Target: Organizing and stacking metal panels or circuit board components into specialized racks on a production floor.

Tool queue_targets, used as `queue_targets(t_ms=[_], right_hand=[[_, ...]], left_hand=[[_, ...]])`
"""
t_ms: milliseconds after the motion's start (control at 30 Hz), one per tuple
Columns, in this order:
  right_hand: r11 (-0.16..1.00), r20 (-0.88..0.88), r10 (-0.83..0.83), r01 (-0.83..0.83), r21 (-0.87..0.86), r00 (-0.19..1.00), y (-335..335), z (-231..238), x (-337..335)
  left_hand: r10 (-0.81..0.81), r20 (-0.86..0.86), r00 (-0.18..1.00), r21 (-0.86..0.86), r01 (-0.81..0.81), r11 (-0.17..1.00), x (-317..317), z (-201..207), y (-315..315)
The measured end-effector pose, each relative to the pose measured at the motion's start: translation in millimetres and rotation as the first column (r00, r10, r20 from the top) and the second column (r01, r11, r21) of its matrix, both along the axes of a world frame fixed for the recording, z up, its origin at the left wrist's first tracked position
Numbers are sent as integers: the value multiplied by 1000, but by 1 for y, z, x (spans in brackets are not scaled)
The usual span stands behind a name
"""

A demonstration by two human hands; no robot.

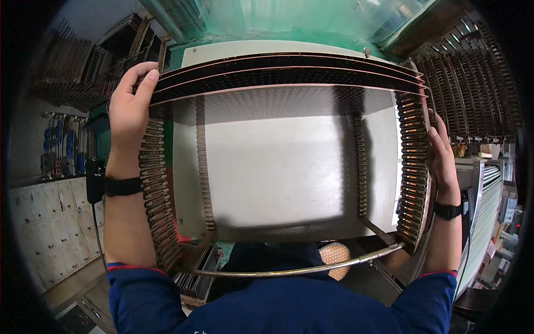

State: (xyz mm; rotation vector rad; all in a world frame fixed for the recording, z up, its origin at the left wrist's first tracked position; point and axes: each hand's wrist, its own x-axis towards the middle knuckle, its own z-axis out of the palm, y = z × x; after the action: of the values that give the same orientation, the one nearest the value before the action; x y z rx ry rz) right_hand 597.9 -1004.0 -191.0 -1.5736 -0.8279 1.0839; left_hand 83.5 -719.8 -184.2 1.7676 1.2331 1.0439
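A: Left hand [130,106], first entry?
B: Fingers curled narrow around the far left corner of one rack [414,172], thumb by the panel ends. Whether it pinched a panel too, I could not tell.

A: Rack, location?
B: Between the two hands, above a white table [272,172]; a column of left slots [156,183] ran from below the left fingers toward the body.

A: Panels [289,78]?
B: Several, dark, thin, dotted, set on edge across the far end, level with the left fingertips. Judged stiff but easily bent or scratched; best taken by the edges, fingers off the faces.

A: Bar [289,273]?
B: One, metal, bowed in this view, on the body side, well apart from both hands.

A: Rack, handling?
B: Looked rigid, fairly heavy, awkwardly wide; slots likely to snag fingers. Best held by both outer sides.

A: Right hand [442,153], last entry?
B: Fingers along the outer right side, partly hidden; gripping or merely steadying, I could not tell.
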Motion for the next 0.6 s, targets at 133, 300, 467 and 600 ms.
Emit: queue_targets(t_ms=[133,300,467,600], right_hand=[[996,144,-64,73,-52,988,-4,-2,3],[998,462,-26,-6,68,887,-1,-3,-3],[1000,496,19,-19,-5,868,-1,-3,0],[998,359,55,-58,-2,932,1,-3,-1]], left_hand=[[-35,-10,999,-1,35,999,1,-2,2],[47,-103,994,-11,-48,999,8,10,-4],[20,-131,991,-8,-21,1000,7,8,-4],[-2,-132,991,-5,1,1000,6,12,-4]])
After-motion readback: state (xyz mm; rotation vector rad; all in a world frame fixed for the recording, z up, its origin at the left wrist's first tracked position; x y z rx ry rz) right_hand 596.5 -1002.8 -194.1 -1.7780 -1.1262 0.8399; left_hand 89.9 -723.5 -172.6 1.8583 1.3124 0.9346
